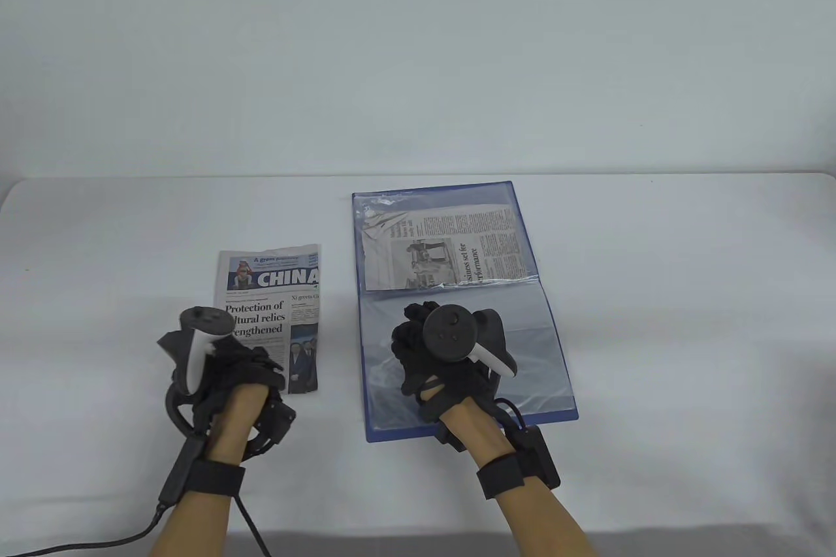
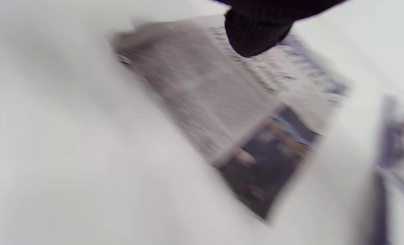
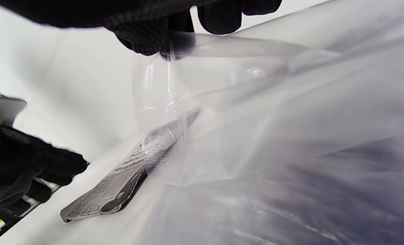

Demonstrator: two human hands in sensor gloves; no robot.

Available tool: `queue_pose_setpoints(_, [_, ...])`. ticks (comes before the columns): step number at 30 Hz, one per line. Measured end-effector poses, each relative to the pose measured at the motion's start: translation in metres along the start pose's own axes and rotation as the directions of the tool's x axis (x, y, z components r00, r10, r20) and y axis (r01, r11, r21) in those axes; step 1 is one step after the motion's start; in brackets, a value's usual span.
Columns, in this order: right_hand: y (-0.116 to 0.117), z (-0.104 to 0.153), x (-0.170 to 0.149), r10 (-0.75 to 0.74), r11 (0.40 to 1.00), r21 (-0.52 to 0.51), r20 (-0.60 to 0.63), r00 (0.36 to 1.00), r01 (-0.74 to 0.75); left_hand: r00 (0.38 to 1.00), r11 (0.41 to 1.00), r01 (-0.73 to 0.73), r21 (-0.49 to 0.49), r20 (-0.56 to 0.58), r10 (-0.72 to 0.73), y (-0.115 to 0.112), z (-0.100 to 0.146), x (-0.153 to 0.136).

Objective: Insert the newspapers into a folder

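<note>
Table view: the folded printed newspaper (image 1: 271, 315) lies on the white table (image 1: 686, 296), left of the open blue plastic folder (image 1: 555, 348); left hand (image 1: 222, 374) beside it, grip unclear.
Right wrist view: right hand (image 3: 161, 30) pinches the clear sleeve (image 3: 256, 102); best hold its mouth wide.

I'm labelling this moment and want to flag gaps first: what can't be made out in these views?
- Table view: the black-gloved left hand covers the lower corner of the folded China Daily newspaper; contact unclear.
- Left wrist view: motion blur makes the print unreadable.
- Table view: the tracker hides the right hand's fingers on the blue folder's clear plastic sleeve.
- Right wrist view: sleeve depth unclear.
</note>
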State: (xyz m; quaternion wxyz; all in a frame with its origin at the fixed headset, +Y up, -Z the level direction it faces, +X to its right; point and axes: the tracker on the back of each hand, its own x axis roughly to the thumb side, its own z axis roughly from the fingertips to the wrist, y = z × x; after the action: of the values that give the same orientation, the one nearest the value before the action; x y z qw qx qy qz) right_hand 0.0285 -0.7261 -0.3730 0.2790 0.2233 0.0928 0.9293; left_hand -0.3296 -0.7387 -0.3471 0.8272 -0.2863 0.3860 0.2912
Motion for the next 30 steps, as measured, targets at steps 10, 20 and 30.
queue_pose_setpoints(10, [-0.002, 0.000, -0.002, -0.009, 1.000, 0.004, 0.002, 1.000, 0.009, 0.985, 0.997, 0.019, 0.080, -0.174, -0.005, 0.008, -0.036, -0.027])
queue_pose_setpoints(20, [-0.004, -0.001, -0.004, -0.021, 1.000, -0.005, 0.004, 1.000, 0.021, 0.922, 0.904, -0.381, 0.192, 0.150, 0.357, 0.040, -0.007, -0.031])
queue_pose_setpoints(30, [-0.004, -0.001, -0.004, -0.023, 1.000, -0.008, 0.005, 1.000, 0.023, 0.839, 0.833, -0.513, 0.207, 0.327, 0.435, 0.075, 0.031, -0.038])
